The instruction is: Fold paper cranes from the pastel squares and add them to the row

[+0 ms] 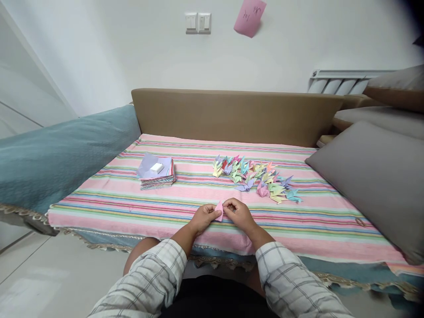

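A small piece of folded pink paper (219, 211) is held upright between my two hands, just above the striped cloth near the sofa's front edge. My left hand (205, 218) pinches its left side between thumb and fingers. On the other side, my right hand (238, 213) is closed, with thumb and fingertips at the paper's right edge. Beyond my right hand lies a cluster of folded paper cranes (255, 176) in many colours. To the far left of my hands sits a stack of coloured paper squares (157, 180), with a small white block (157, 168) on top.
A striped pink cloth (109, 194) covers the sofa seat. Its brown backrest (232, 115) runs along the wall, and a blue-covered armrest (69, 154) stands left. Grey cushions (377, 176) lean at right, near a small brown ring (360, 221). A pink note (249, 17) hangs above.
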The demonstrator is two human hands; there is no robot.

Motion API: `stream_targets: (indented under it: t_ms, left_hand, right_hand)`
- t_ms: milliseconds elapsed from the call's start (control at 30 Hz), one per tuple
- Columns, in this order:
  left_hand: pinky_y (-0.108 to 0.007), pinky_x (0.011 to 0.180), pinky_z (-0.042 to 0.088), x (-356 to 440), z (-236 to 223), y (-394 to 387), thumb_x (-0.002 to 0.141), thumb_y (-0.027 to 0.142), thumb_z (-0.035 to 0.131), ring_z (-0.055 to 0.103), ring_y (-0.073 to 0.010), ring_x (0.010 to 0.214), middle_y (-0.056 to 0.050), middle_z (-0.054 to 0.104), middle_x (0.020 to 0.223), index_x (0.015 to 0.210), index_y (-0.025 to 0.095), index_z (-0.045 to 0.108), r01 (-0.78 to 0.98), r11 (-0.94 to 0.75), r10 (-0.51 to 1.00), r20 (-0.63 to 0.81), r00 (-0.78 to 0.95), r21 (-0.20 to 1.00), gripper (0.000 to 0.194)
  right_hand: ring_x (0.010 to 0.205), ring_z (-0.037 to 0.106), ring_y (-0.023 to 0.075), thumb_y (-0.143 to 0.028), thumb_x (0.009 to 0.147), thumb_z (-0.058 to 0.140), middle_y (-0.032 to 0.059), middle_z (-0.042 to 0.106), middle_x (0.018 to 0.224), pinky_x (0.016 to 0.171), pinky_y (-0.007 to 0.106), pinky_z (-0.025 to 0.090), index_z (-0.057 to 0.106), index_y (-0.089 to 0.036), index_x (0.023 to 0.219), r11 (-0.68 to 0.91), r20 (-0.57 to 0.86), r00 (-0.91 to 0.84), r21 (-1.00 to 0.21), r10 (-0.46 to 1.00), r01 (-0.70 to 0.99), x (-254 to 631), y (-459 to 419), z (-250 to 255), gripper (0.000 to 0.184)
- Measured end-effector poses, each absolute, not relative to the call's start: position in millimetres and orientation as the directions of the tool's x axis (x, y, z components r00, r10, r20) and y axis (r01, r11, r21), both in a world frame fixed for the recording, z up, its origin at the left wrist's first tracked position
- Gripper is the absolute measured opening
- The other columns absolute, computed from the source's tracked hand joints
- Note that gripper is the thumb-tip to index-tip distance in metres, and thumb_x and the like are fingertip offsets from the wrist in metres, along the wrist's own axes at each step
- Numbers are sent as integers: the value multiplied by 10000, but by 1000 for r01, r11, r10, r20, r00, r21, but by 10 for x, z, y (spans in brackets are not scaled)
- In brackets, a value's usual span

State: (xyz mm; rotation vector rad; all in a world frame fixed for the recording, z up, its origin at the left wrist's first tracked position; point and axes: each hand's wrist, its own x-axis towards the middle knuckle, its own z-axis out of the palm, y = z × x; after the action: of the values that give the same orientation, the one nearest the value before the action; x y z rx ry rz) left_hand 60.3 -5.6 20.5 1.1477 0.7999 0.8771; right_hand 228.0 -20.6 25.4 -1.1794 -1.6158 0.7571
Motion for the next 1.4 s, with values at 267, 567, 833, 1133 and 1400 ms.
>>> stream_targets:
  t_ms: [267,567,833,1133,1400]
  left_hand:
    - [-251,678,386,610,230,-61,571,419,792,556,-143,653,-15,659,653,758,118,713,-201,200,890,-92,447,959,362]
    - [-241,655,378,612,204,-41,556,404,798,533,-125,629,8,635,623,722,119,697,-177,182,911,-99,400,967,345]
    - [-244,644,379,614,218,-39,503,388,822,513,-114,592,18,615,582,640,124,678,-212,199,936,-121,332,957,330]
    - [-236,627,381,606,199,-34,494,380,835,511,-105,565,13,615,566,616,122,658,-288,225,939,-128,321,931,336]
    - [-233,603,381,607,186,-38,480,384,840,505,-102,550,12,610,567,619,124,650,-298,214,948,-123,295,930,351]
  right_hand:
    - [739,577,156,-255,800,553,35,637,821,693,284,467,656,-212,904,469,464,-124,-772,877,428,2275,-191,219,152]
    - [859,554,190,-207,820,511,52,611,856,770,324,449,605,-204,834,573,601,-129,-643,789,508,2215,-235,260,94]
    - [783,578,176,-232,829,520,43,627,799,707,298,471,619,-211,830,555,606,-84,-653,791,516,2168,-279,198,101]
    - [805,610,164,-225,816,547,51,655,872,694,285,509,662,-221,888,554,591,-74,-694,803,460,2160,-297,155,136]
    - [726,610,153,-269,811,571,38,665,822,675,278,501,653,-208,862,463,492,-39,-786,870,409,2162,-298,123,114]
